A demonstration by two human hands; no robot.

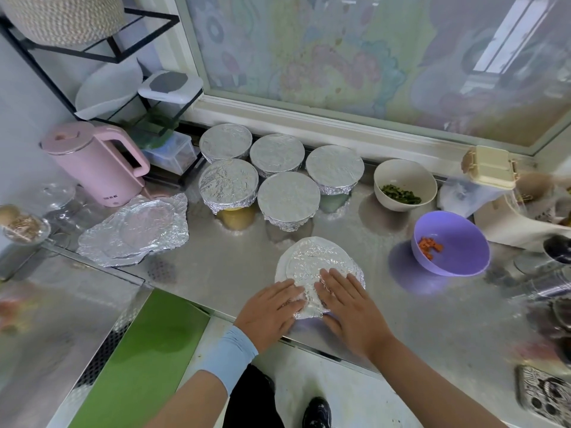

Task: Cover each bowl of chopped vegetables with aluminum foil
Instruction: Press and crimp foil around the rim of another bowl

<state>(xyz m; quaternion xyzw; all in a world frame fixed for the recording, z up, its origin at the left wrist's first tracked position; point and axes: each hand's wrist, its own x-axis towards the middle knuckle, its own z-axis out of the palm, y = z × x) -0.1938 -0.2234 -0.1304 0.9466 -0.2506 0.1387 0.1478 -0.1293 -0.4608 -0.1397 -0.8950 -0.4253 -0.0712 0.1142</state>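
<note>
Pressing flat, item one: your left hand (272, 307) and right hand (349, 307), fingers straight and together, palms down side by side, gripping nothing. Item two, beneath them: foil sheet (318, 254), crinkled, lying low on the surface (234, 273) near its front edge. It appears to lie flat with no bowl under it, so you are probably smoothing it before use, though the frame does not settle this. Item three, beyond: covered bowls (289, 194), five, clustered at the back by the window ledge, foil crimped down over each rim, probably parked there to leave you working room. Item four, to the right and well apart from the sheet: cream bowl (398, 171) with chopped greens and purple bowl (457, 236) with orange dice, both uncovered. Item five, far left: spare foil (136, 230), loosely stacked beside a pink kettle (95, 168).
</note>
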